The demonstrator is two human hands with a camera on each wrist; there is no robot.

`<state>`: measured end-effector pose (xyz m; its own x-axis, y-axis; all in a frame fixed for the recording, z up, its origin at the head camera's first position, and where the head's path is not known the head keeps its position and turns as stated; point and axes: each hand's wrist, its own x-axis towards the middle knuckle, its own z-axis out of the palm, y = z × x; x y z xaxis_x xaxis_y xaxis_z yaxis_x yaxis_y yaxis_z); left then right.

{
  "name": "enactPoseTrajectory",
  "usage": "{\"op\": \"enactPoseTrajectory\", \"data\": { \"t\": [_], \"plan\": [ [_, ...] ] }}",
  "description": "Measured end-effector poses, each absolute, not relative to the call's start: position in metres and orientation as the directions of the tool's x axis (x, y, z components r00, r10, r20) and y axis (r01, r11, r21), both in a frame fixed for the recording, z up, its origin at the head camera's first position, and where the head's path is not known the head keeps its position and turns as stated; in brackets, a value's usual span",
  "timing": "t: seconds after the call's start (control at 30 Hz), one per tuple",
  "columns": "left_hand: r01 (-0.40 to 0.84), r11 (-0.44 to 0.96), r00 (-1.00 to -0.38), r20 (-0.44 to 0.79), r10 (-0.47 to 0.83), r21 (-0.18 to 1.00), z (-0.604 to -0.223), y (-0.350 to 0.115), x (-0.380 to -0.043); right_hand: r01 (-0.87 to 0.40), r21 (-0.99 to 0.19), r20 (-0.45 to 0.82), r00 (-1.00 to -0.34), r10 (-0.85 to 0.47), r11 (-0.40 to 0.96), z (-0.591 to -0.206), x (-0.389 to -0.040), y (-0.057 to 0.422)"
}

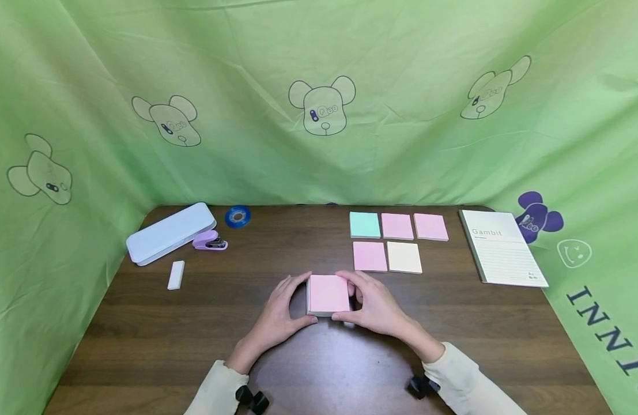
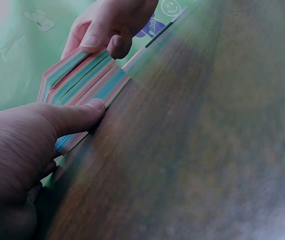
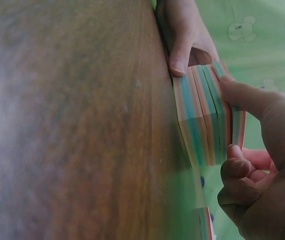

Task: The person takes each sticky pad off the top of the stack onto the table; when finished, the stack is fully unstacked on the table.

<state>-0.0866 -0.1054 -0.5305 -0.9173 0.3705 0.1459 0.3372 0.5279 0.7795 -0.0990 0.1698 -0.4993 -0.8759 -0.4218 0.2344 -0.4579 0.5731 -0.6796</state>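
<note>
A stack of sticky note pads point(image 1: 328, 294) with a pink top sheet sits on the table in front of me. Its sides show pink, blue and yellow stripes in both wrist views. My left hand point(image 1: 277, 314) grips the stack from the left, its thumb low on the near side point(image 2: 95, 105). From the right, my right hand point(image 1: 377, 305) pinches the uppermost pad point(image 3: 238, 127) between thumb and fingers. That pad stands slightly out of line with those below. The left fingers behind the stack are mostly hidden.
Beyond the stack, several single pads lie in two rows, including a teal one point(image 1: 365, 225) and a cream one point(image 1: 404, 257). A notebook point(image 1: 502, 248) lies far right. At left are a pale blue case point(image 1: 170, 233), purple stapler point(image 1: 210, 240), blue tape roll point(image 1: 238, 217) and white eraser point(image 1: 176, 275).
</note>
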Motion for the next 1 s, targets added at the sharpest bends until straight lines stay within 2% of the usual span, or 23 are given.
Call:
{"op": "enactPoseTrajectory", "data": {
  "t": [0.2, 0.67, 1.0],
  "plan": [
    [0.341, 0.526, -0.917, 0.151, 0.370, 0.779, -0.530, -0.105, -0.086, -0.428, -0.720, 0.196, -0.881, -0.431, 0.547, -0.494, -0.098, 0.181],
    [0.323, 0.530, -0.922, 0.132, 0.365, 0.784, -0.532, -0.106, -0.084, -0.423, -0.748, 0.220, -0.885, -0.410, 0.512, -0.498, -0.102, 0.241],
    [0.323, 0.529, -0.921, 0.134, 0.365, 0.785, -0.531, -0.106, -0.085, -0.370, -0.699, 0.220, -0.926, -0.308, 0.612, -0.495, -0.107, 0.300]
  ]
}}
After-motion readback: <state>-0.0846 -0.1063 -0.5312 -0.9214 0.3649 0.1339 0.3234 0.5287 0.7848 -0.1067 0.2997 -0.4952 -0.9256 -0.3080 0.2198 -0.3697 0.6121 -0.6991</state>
